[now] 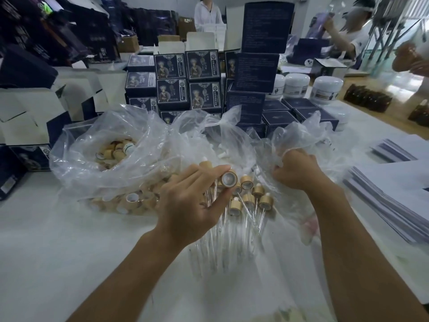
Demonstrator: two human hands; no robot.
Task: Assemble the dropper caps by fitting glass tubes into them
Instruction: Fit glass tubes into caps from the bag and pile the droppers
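The left hand (195, 201) pinches a dropper cap (229, 178) between thumb and forefinger, while right of it the right hand (299, 169) has its fingers curled tight on a clear plastic bag (301, 133)

Single head-worn wide-angle view, looking forward and down from just above and behind both forearms. Close on left hand (195, 201) and right hand (299, 169), mid-frame. Beyond the hands, stacked boxes (188, 77); farther back, blurred. Strong edge distortion. No second view for overlap.
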